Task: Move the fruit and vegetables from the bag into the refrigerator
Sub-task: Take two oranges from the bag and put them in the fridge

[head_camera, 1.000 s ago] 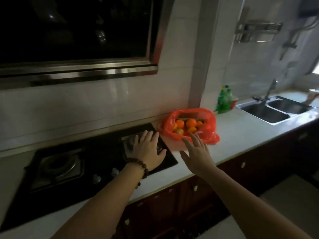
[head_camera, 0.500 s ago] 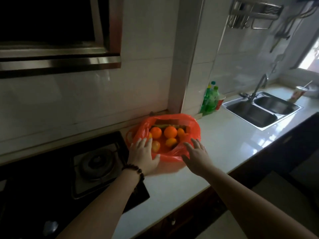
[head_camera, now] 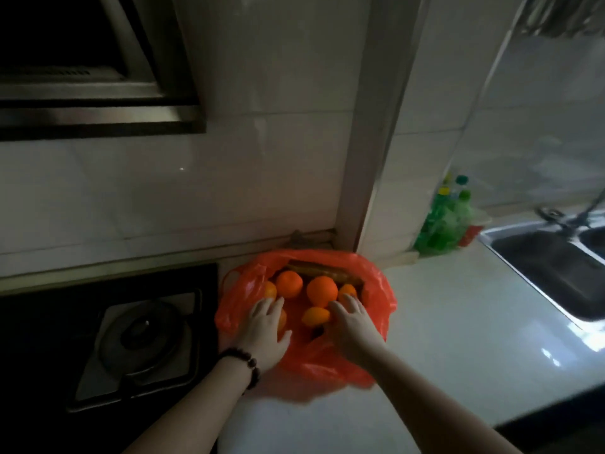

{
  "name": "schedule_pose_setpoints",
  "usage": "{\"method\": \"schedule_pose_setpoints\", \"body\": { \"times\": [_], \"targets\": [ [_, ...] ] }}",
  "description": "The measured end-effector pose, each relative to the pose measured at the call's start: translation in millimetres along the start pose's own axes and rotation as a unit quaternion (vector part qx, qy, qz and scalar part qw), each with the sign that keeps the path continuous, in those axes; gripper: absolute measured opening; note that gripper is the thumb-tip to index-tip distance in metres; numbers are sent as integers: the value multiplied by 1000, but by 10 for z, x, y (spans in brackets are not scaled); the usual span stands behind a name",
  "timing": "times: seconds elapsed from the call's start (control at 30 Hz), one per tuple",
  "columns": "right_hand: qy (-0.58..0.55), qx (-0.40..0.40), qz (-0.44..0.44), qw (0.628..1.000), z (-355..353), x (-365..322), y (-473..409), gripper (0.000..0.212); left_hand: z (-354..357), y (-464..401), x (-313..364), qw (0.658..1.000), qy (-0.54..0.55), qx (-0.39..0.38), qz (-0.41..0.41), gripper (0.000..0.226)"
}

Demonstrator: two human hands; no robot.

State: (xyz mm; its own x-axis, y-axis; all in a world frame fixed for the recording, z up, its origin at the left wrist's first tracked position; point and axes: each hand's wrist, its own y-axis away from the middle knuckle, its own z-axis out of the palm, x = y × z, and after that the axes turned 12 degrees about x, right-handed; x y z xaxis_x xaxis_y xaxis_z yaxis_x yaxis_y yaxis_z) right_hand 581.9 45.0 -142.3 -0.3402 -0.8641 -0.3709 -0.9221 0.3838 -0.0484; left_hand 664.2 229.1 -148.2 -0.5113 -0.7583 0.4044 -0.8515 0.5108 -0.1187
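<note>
White stone bench [head_camera: 458, 322] carries everything in this dim kitchen. Nearest me, my left hand [head_camera: 263, 335], a dark bead bracelet [head_camera: 244, 363] on its wrist, lies flat with straight fingers [head_camera: 266, 306] on the near left rim of the thin orange plastic bag [head_camera: 376, 290]. My right hand [head_camera: 352, 329] reaches into the bag's mouth, fingers relaxed, gripping nothing. Beyond my hands, round orange fruits [head_camera: 322, 290] sit inside the bag. Left of the bag lies a black gas hob [head_camera: 144, 335]; to its far right, green plastic bottles [head_camera: 445, 224] and a steel sink [head_camera: 550, 267].
</note>
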Motion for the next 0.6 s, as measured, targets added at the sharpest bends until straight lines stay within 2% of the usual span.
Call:
{"method": "schedule_pose_setpoints", "body": {
  "times": [0.13, 0.23, 0.33, 0.5, 0.6],
  "targets": [
    [-4, -44, -48, 998, 10, 322, -367, 53, 263, -162, 359, 999, 12, -7, -42, 64],
    [-21, -57, -98, 993, 36, 530, -435, 42, 458, -244, 584, 996, 35, -21, -78, 61],
    [-26, -89, -97, 991, 69, 809, -415, 35, 626, -273, 653, 993, 38, -29, -112, 61],
    [7, -124, -72, 990, 68, 1187, -386, 67, 836, -314, 643, 988, 43, -22, -148, 64],
    [17, -127, -62, 990, 27, 1305, -367, 72, 919, -308, 653, 988, 49, -16, -146, 65]
  ]
}}
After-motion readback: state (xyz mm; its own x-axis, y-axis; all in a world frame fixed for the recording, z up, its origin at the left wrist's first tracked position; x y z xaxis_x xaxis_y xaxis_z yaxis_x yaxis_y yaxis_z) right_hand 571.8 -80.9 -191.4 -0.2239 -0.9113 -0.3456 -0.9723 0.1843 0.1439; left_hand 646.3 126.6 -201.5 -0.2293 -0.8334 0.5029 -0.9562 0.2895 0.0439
